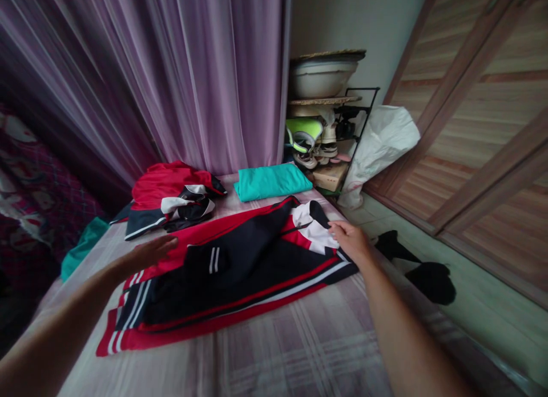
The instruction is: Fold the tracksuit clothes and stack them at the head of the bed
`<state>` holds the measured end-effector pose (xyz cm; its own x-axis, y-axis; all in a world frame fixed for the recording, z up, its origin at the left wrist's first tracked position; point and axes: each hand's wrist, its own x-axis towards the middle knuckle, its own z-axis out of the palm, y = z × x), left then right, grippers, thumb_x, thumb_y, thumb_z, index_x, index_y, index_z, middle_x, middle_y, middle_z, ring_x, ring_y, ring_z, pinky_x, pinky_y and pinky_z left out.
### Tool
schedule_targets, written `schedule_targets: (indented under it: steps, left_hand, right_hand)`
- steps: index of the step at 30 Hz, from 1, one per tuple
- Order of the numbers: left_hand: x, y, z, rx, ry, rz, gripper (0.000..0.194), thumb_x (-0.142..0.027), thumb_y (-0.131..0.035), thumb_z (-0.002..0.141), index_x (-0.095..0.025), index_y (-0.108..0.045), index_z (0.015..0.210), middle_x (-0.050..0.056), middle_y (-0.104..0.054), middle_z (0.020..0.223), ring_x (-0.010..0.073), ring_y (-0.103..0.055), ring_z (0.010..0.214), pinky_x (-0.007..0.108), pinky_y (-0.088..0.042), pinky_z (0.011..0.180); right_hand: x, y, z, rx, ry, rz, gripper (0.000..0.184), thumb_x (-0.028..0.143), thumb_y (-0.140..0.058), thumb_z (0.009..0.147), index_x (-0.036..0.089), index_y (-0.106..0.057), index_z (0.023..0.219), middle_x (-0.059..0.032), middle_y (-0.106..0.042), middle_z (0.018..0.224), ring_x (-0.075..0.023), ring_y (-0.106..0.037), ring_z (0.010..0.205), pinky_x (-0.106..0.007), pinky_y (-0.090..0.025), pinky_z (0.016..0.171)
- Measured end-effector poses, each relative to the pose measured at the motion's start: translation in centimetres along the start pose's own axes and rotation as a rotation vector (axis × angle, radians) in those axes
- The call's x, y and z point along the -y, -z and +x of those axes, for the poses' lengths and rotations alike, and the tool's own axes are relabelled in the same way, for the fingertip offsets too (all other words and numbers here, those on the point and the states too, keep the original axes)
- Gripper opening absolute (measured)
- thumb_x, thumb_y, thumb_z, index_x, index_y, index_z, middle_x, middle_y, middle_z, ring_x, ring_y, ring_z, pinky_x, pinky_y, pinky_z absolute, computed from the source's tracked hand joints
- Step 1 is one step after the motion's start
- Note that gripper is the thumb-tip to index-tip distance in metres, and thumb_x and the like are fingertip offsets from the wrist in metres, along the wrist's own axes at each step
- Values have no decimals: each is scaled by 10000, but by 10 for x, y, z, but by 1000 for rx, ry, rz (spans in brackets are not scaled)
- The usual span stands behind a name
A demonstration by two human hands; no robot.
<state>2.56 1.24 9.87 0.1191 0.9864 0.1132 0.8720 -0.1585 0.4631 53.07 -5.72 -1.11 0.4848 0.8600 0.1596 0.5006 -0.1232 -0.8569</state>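
A red, navy and white jacket [257,271] lies spread on the bed, its collar end to the right and its striped hem to the left. One navy sleeve with two white stripes is folded across the body. My right hand [349,240] pinches the jacket at the edge of its dark collar. With fingers stretched out, my left hand [160,250] is over the red part on the far left side; whether it touches the cloth I cannot tell. Beyond it is a crumpled red and navy garment [166,186]. A folded teal cloth [274,182] rests beside that garment.
Plaid sheets cover the bed [299,340]. Purple curtains [205,72] hang behind it. At the back right stand a rack [363,109] with shoes and a basin [323,77], a white bag [381,140] and wooden wardrobe doors [479,100]. Dark clothing [428,277] lies on the floor.
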Motion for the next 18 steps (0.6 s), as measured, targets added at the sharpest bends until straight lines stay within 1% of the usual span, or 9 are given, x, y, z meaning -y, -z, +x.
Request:
schedule_targets:
  steps: [3,5,7,8,10,12,15,16,18]
  left_hand:
    - [8,-25,-11,67,7,27,457,-429,-659,871,-210,-600,1269,88,-635,1243,292,-619,1129,461,-540,919]
    - [4,-43,-21,88,-1,68,668,-478,-735,756,-234,-562,1353,119,-632,1283,364,-583,1218,504,-504,975]
    - [-5,-56,-33,122,-31,150,869,-502,-759,675,-238,-472,1452,156,-553,1406,401,-531,1288,535,-470,1016]
    - [-11,-61,-39,153,-60,223,895,-498,-741,681,-252,-430,1484,159,-489,1473,397,-512,1312,528,-472,1018]
    - [-24,-67,-49,192,-117,348,806,-437,-691,737,-298,-429,1486,134,-399,1551,370,-475,1356,489,-484,1019]
    - [-33,-70,-55,217,-154,433,636,-347,-614,810,-323,-497,1435,104,-393,1562,332,-487,1354,445,-503,1004]
    - [-36,-71,-54,239,-158,478,425,-255,-476,887,-287,-623,1285,97,-525,1457,278,-616,1206,396,-547,921]
    - [-32,-69,-52,226,-151,476,388,-240,-445,898,-266,-647,1229,102,-582,1391,266,-648,1149,385,-554,896]
    - [-20,-62,-45,150,-126,432,340,-245,-418,905,-234,-656,1148,104,-676,1231,257,-681,1066,375,-553,875]
  right_hand:
    - [31,-11,-3,28,189,-237,351,433,-486,889,264,-750,1048,-54,-779,924,-229,-704,813,-324,-542,726]
    - [54,-26,-2,94,304,-371,338,409,-479,904,276,-750,1057,-48,-776,999,-233,-702,874,-322,-532,774]
    - [74,-46,6,178,394,-461,347,369,-467,916,273,-736,1113,-48,-756,1102,-230,-694,941,-321,-522,833]
    - [82,-57,13,212,429,-491,360,340,-461,918,270,-720,1157,-47,-738,1158,-227,-685,987,-321,-515,870]
    - [92,-80,29,249,481,-538,407,277,-451,914,259,-674,1254,-49,-687,1271,-224,-643,1105,-329,-483,965]
    - [94,-99,45,262,518,-588,458,250,-443,913,239,-618,1336,-62,-616,1381,-238,-565,1236,-367,-432,1052]
    - [88,-118,65,297,506,-691,477,331,-454,935,248,-564,1392,-67,-551,1458,-292,-425,1373,-486,-365,1106]
    - [84,-121,69,318,489,-723,465,364,-456,941,262,-574,1378,-62,-559,1451,-305,-404,1386,-521,-348,1109]
    - [73,-126,74,350,463,-762,423,387,-450,949,278,-619,1320,-55,-592,1415,-305,-414,1378,-546,-324,1116]
